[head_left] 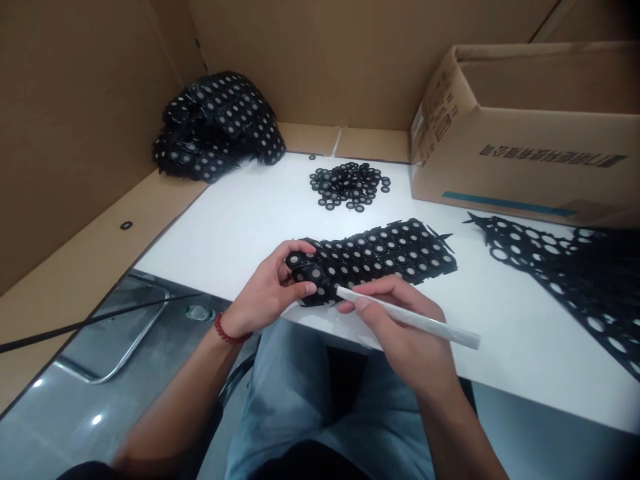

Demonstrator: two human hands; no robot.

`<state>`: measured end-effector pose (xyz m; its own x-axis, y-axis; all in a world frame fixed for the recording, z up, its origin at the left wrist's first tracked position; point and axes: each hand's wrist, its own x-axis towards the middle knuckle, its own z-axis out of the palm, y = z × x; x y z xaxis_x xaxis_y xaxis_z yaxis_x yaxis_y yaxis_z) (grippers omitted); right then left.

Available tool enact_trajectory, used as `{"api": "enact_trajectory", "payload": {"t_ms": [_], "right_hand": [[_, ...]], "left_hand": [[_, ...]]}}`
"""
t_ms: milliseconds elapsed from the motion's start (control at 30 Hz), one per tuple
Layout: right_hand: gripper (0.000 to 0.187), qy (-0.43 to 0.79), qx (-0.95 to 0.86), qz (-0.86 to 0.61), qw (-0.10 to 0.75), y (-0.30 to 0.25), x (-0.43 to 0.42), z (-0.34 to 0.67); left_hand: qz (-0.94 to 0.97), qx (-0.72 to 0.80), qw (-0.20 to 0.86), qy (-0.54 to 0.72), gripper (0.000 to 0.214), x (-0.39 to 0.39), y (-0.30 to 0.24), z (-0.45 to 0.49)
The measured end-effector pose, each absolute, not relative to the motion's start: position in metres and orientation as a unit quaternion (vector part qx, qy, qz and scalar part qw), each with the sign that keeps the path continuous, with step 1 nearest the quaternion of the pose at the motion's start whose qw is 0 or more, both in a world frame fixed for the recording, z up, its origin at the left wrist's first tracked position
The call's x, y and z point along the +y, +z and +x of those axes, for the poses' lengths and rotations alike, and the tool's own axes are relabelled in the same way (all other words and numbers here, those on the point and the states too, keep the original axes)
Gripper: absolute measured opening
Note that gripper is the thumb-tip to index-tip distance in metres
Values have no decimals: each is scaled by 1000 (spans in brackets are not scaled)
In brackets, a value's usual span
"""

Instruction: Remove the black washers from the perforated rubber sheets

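Note:
A black sheet of moulded rubber rings (385, 250) lies slantwise on the white tabletop, rows of pale centres showing in it. Its near left end is pinched between the thumb and fingers of my left hand (273, 287), with a red bead bracelet on that wrist. My right hand (400, 320) is closed round a white pen-like stick (425, 321), whose tip touches or nearly touches the sheet beside my left thumb. Beyond the sheet sits a pile of loose black rings (350, 183).
Crumpled black ring sheets (220, 123) are heaped at the back left. A cardboard box (530, 147) stands at the back right, with a punched-out black web (575, 273) before it. One stray ring (127, 226) lies on the brown board at left. Cardboard walls enclose the table (200, 233).

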<state>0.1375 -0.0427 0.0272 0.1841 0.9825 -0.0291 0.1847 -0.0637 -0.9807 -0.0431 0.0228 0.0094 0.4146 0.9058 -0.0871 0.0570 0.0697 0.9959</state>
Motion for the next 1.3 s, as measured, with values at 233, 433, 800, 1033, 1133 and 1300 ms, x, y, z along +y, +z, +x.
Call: {"api": "enact_trajectory", "payload": {"t_ms": [233, 433, 800, 1033, 1133, 1300], "right_hand": [[2, 411, -491, -603, 476, 29, -42, 136], [4, 408, -490, -616, 463, 29, -42, 135], [14, 427, -517, -644, 368, 25, -31, 131], [11, 452, -483, -621, 420, 25, -29, 142], [12, 424, -424, -618, 508, 19, -29, 149], [10, 390, -416, -653, 498, 18, -32, 155]], "left_hand": [[598, 422, 587, 346, 44, 22, 9, -45], [592, 418, 592, 352, 42, 22, 9, -45], [526, 437, 616, 391, 41, 21, 8, -42], [534, 446, 590, 410, 38, 22, 8, -39], [553, 470, 556, 405, 35, 19, 8, -34], [599, 527, 500, 338, 51, 12, 13, -21]]}}
